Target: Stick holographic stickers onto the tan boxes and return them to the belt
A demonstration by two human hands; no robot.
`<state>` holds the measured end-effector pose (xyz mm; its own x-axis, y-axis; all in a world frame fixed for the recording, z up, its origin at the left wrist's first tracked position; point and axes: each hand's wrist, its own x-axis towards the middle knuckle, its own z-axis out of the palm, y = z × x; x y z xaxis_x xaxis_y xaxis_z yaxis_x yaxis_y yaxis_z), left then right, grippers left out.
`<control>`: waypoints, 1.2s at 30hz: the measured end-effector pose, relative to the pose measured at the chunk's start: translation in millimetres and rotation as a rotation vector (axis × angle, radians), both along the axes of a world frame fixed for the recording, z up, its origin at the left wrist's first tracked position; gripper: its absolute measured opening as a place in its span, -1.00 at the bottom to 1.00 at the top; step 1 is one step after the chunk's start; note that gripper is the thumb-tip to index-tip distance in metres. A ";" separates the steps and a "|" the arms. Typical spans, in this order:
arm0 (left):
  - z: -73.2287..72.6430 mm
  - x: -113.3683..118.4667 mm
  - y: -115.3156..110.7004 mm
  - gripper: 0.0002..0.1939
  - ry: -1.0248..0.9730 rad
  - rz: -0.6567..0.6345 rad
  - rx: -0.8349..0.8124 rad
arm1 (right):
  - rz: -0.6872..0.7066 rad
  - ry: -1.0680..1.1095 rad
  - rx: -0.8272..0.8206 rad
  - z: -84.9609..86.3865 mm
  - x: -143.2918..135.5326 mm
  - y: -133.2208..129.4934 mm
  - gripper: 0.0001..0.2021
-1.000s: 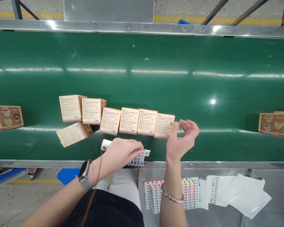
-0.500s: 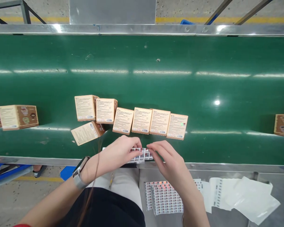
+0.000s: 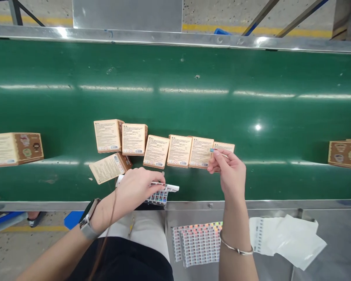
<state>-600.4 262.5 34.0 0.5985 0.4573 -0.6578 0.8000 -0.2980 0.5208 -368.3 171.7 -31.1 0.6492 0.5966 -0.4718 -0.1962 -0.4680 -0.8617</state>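
We had seven cream-and-brown boxes (image 3: 156, 151), small-print faces up, in a ragged row, one skewed at near left. Sticker sheet (image 3: 158, 198) was curled up on the row's near side. Tiny blue-green sticker (image 3: 212, 150) was separate, by the rightmost two.

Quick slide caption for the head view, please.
Left hand grips a curled sticker sheet while the right hand holds a small sticker near boxes on a green belt.
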 end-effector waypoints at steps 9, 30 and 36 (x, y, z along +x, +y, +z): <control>-4.2 -19.6 3.6 -0.78 -0.019 -0.023 0.002 | -0.040 -0.137 -0.082 -8.5 -21.4 7.9 -0.66; 20.7 -53.6 21.5 -0.86 -0.127 0.114 -0.232 | 0.935 -0.322 0.162 61.4 -106.3 -6.2 -0.78; 19.4 -62.9 20.7 -0.79 -0.118 0.071 -0.160 | 0.976 -0.705 0.224 60.5 -128.9 -7.9 -0.85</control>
<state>-663.3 283.1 53.4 0.6453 0.3970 -0.6526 0.7469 -0.1489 0.6480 -497.2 163.7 29.4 -0.0446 0.9988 -0.0221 0.6959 0.0151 -0.7180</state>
